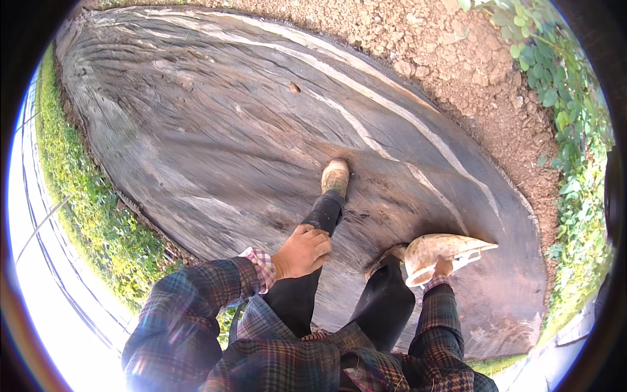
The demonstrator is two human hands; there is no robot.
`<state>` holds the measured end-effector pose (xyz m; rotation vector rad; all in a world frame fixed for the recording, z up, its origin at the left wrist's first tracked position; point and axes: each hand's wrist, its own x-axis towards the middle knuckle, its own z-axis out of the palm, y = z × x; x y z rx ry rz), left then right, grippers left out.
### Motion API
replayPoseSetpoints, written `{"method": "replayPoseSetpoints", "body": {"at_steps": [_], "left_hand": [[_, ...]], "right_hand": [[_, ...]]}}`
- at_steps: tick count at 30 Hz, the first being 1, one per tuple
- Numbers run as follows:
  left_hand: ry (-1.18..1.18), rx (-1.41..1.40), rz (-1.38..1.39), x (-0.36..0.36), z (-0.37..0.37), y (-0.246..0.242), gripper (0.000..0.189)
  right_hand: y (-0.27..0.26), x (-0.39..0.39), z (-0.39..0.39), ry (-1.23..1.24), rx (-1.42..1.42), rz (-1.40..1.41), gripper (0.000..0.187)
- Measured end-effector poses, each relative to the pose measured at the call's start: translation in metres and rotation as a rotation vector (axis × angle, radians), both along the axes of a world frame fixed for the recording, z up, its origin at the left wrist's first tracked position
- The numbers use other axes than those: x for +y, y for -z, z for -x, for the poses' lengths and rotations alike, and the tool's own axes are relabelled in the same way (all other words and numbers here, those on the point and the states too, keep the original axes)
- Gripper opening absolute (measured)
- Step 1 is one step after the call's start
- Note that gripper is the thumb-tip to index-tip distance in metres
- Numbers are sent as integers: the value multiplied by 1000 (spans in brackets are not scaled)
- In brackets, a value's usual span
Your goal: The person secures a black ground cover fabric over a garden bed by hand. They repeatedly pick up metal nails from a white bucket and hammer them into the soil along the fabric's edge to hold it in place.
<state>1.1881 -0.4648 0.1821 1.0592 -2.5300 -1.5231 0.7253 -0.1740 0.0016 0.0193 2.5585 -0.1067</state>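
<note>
My right hand (443, 267) grips a dirty, off-white plastic scoop (431, 252) by its handle, low beside my right leg. The scoop's pointed end faces right, and its underside is hidden. In front of my left trouser leg (321, 215), my left hand (303, 251) hangs with its fingers curled in and nothing visible in them. Whether it touches the trouser cloth is unclear. Under my feet spreads a large dark woven sheet (196, 147), wrinkled and stained with reddish soil.
My muddy left shoe (336, 174) is planted ahead on the sheet. A small clod (294, 87) lies farther off. Loose brown soil (455, 63) borders the sheet's far right side, with leafy plants (563, 98) beyond. Low green growth (93, 196) runs along the left edge.
</note>
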Motion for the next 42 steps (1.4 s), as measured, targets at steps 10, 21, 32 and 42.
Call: {"method": "replayPoseSetpoints", "body": {"at_steps": [10, 21, 32, 42], "left_hand": [[-37, -89, 54, -14, -20, -1, 23], [-141, -220, 98, -21, -44, 0, 19], [-125, -262, 66, -59, -66, 22, 15], [-295, -493, -162, -155, -132, 26, 20]], "right_hand": [[7, -151, -92, -271, 15, -110, 59], [-42, -264, -214, -46, -110, 185, 48], [-30, -280, -266, 4, -90, 169, 41], [-34, -299, -273, -6, -80, 233, 42]]}}
